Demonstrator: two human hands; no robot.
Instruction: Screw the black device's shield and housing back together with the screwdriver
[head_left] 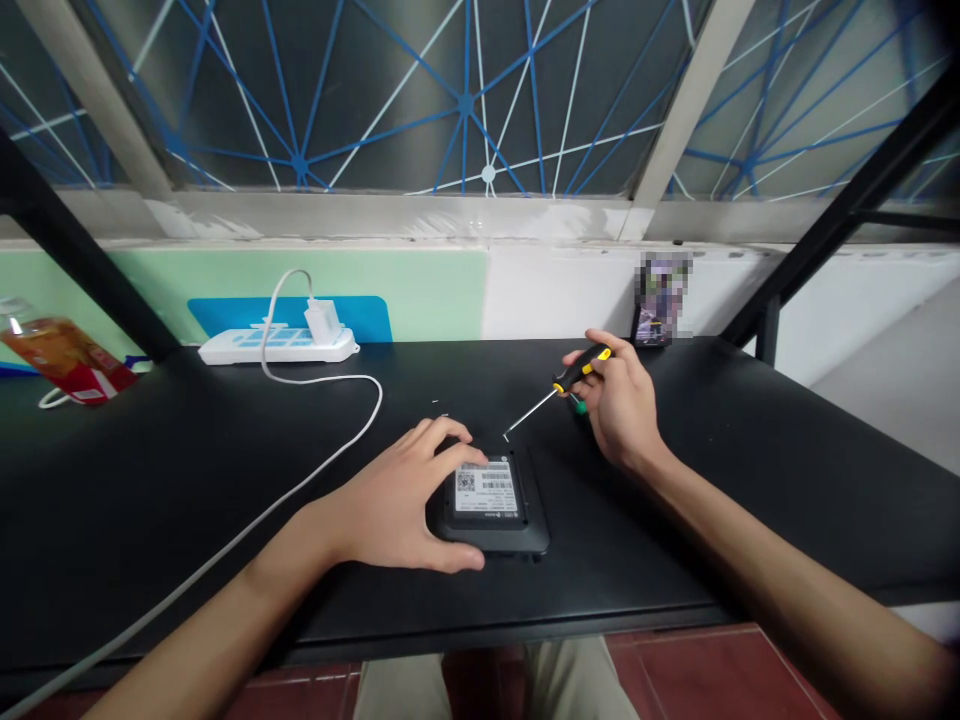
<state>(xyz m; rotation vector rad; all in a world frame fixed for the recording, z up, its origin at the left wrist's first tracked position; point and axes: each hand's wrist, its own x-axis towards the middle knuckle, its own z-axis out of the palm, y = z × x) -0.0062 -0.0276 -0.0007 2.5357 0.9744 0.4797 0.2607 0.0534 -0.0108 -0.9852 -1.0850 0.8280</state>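
Observation:
A flat black device (536, 535) with a white barcode label (487, 490) lies on the black table. My left hand (401, 490) grips it from the left, its thumb along the near edge and its fingers over the far part of the label. In my right hand (619, 395) is a black and yellow screwdriver (581, 370), slanting down to the left. Its shaft ends just above the device's far edge, with a tiny screw-like piece (506, 437) at the tip. A small green-ended object (580, 407) shows beneath the right hand; the rest of it is hidden.
Tiny light pieces, perhaps screws (435, 402), lie beyond my left hand. A white power strip (277, 345) with a charger (323, 322) stands at the back; its white cable (330, 455) crosses the left side. A drink bottle (71, 355) is far left. A phone (660, 300) leans against the wall.

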